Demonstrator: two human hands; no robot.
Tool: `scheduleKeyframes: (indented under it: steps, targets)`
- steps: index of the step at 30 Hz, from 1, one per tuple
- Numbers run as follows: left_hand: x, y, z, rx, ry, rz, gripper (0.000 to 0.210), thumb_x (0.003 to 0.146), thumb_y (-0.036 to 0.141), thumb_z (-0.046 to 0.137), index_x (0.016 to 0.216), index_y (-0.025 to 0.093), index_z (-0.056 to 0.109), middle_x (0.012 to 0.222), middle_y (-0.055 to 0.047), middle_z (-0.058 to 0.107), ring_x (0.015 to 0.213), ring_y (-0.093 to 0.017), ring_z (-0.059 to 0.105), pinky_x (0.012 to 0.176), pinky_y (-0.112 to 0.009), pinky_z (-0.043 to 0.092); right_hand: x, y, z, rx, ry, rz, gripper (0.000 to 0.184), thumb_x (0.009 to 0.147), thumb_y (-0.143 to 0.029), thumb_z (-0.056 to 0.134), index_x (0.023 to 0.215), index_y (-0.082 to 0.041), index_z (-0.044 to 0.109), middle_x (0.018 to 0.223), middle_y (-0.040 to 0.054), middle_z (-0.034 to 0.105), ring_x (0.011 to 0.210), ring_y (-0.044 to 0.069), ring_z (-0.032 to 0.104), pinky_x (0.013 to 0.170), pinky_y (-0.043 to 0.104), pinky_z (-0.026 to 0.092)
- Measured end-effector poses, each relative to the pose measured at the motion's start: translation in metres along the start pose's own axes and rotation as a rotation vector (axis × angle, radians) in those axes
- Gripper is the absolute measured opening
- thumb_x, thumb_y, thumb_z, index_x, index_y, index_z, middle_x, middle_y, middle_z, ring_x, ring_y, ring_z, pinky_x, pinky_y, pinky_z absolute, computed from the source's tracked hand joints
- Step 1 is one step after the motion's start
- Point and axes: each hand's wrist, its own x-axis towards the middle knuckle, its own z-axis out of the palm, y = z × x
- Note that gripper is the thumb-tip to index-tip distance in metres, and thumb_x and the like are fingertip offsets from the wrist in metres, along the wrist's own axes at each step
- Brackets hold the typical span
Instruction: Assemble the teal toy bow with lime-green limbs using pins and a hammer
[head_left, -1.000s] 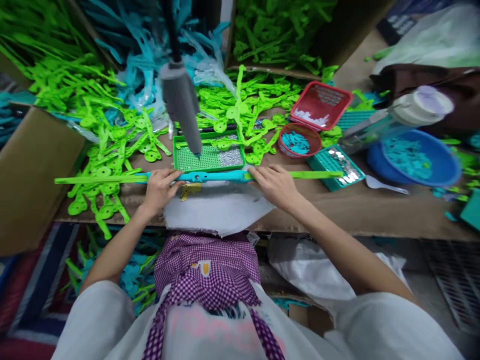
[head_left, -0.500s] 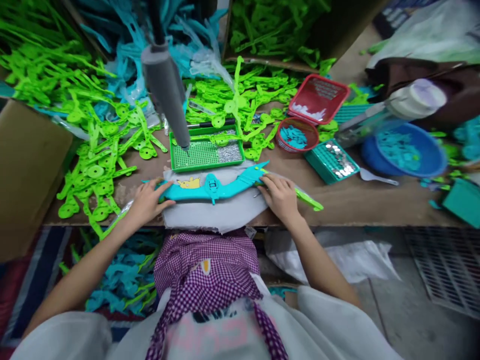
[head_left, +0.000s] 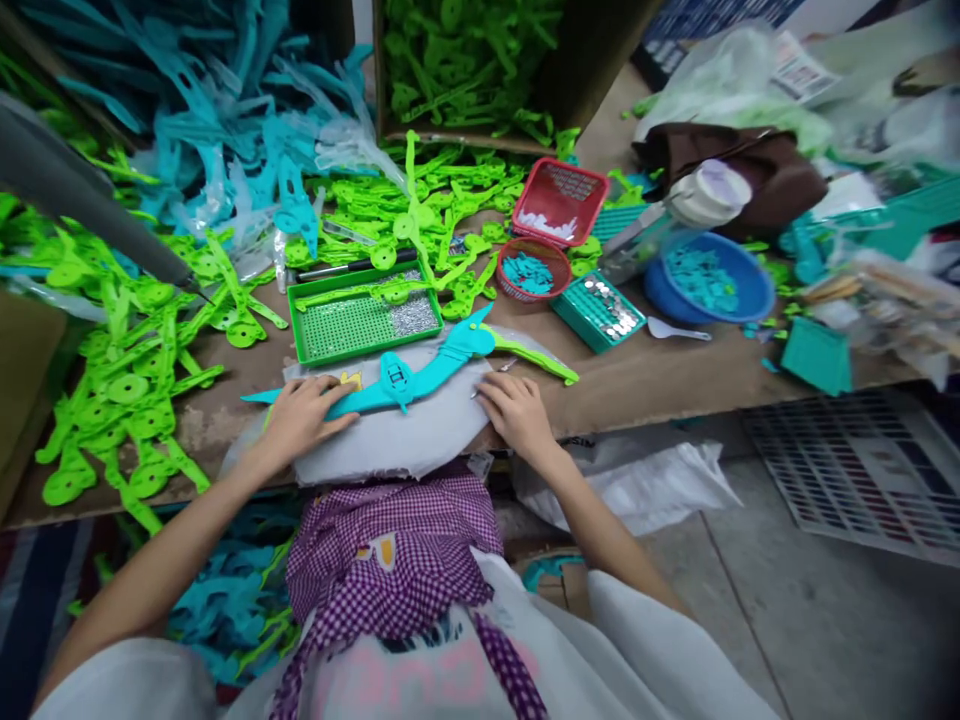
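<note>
Left hand (head_left: 304,415): gripping left part of long curved turquoise plastic piece (head_left: 442,368) | piece: on greyish-white cloth (head_left: 390,445), long axis left to far-right | right hand (head_left: 517,410): near side of right end, grip unclear

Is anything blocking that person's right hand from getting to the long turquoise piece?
Nothing visible does. Between the right hand and the turquoise piece there is only pale cloth, lying low. The left hand is already on the piece, at its other end, out of the right hand's way.
</note>
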Motion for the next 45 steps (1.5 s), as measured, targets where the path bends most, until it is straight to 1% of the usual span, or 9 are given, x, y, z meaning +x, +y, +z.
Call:
scheduleKeyframes:
  steps: [6, 12, 15, 21, 27, 31, 37, 40, 45]
  targets:
    - [0.014, 0.02, 0.012, 0.014, 0.02, 0.057, 0.053, 0.095, 0.043, 0.052, 0.141, 0.018, 0.05, 0.124, -0.015, 0.062, 0.109, -0.029, 0.061, 0.09, -0.04, 0.048, -0.008, 0.024, -0.003, -0.063, -0.121, -0.053, 0.025, 0.098, -0.022, 0.041, 0.104, -0.02, 0.066, 0.109, 0.0093, 0.072, 0.101, 0.022, 0.063, 0.091, 0.037, 0.04]
    - [0.016, 0.035, 0.018, 0.041, 0.127, 0.007, 0.045, 0.095, 0.04, 0.051, 0.135, 0.021, 0.058, 0.119, -0.015, 0.066, 0.106, -0.029, 0.063, 0.088, -0.041, 0.049, -0.015, 0.058, -0.021, -0.167, 0.058, 0.018, 0.028, 0.093, -0.014, 0.039, 0.104, -0.019, 0.065, 0.107, 0.0132, 0.07, 0.099, 0.025, 0.061, 0.086, 0.039, 0.04]
    - [0.014, 0.047, 0.024, 0.075, 0.196, -0.067, 0.046, 0.095, 0.035, 0.048, 0.137, 0.019, 0.057, 0.122, -0.017, 0.067, 0.112, -0.031, 0.062, 0.098, -0.047, 0.043, -0.001, 0.04, -0.035, -0.035, 0.234, 0.189, 0.029, 0.094, -0.016, 0.038, 0.109, -0.022, 0.061, 0.104, 0.0116, 0.069, 0.096, 0.025, 0.062, 0.085, 0.042, 0.043]
    - [0.015, 0.059, 0.04, 0.129, 0.401, -0.07, 0.048, 0.092, 0.033, 0.052, 0.139, 0.02, 0.054, 0.121, -0.016, 0.069, 0.11, -0.031, 0.064, 0.101, -0.049, 0.039, 0.079, -0.048, -0.052, 0.448, 0.668, 0.458, 0.021, 0.1, -0.035, 0.036, 0.107, -0.026, 0.054, 0.098, 0.0067, 0.066, 0.091, 0.02, 0.063, 0.081, 0.034, 0.05]
    - [0.017, 0.054, 0.045, 0.172, 0.504, -0.008, 0.046, 0.093, 0.034, 0.054, 0.137, 0.022, 0.056, 0.117, -0.015, 0.071, 0.105, -0.031, 0.067, 0.098, -0.05, 0.041, 0.137, -0.083, -0.045, 0.775, 0.612, 0.416, 0.022, 0.097, -0.035, 0.039, 0.105, -0.023, 0.056, 0.096, 0.007, 0.068, 0.085, 0.02, 0.064, 0.075, 0.032, 0.052]
    - [0.015, 0.054, 0.045, 0.191, 0.499, -0.023, 0.045, 0.094, 0.039, 0.056, 0.134, 0.017, 0.059, 0.118, -0.017, 0.07, 0.106, -0.031, 0.067, 0.094, -0.049, 0.043, 0.119, -0.036, -0.039, 0.6, 0.582, 0.403, 0.022, 0.095, -0.035, 0.045, 0.099, -0.021, 0.062, 0.098, 0.0091, 0.071, 0.092, 0.022, 0.065, 0.083, 0.035, 0.051]
    - [0.015, 0.05, 0.047, 0.123, 0.448, -0.071, 0.041, 0.095, 0.043, 0.055, 0.129, 0.023, 0.064, 0.114, -0.014, 0.072, 0.104, -0.028, 0.067, 0.091, -0.043, 0.044, 0.08, 0.063, -0.017, 0.243, 0.243, 0.537, 0.022, 0.088, -0.021, 0.048, 0.098, -0.017, 0.067, 0.099, 0.0127, 0.073, 0.09, 0.025, 0.066, 0.084, 0.038, 0.05]
    - [0.015, 0.049, 0.049, 0.098, 0.468, -0.083, 0.043, 0.094, 0.047, 0.055, 0.125, 0.019, 0.067, 0.113, -0.015, 0.072, 0.102, -0.028, 0.068, 0.09, -0.041, 0.043, 0.081, 0.073, -0.013, 0.143, 0.104, 0.481, 0.023, 0.088, -0.02, 0.05, 0.092, -0.017, 0.072, 0.11, 0.0146, 0.071, 0.103, 0.028, 0.064, 0.093, 0.043, 0.048]
    - [0.015, 0.049, 0.051, 0.104, 0.501, -0.05, 0.042, 0.094, 0.045, 0.058, 0.124, 0.016, 0.067, 0.112, -0.015, 0.073, 0.101, -0.027, 0.068, 0.09, -0.039, 0.042, 0.098, 0.048, -0.019, 0.317, 0.289, 0.327, 0.033, 0.095, -0.038, 0.045, 0.104, -0.02, 0.071, 0.117, 0.0118, 0.068, 0.111, 0.025, 0.062, 0.097, 0.041, 0.049]
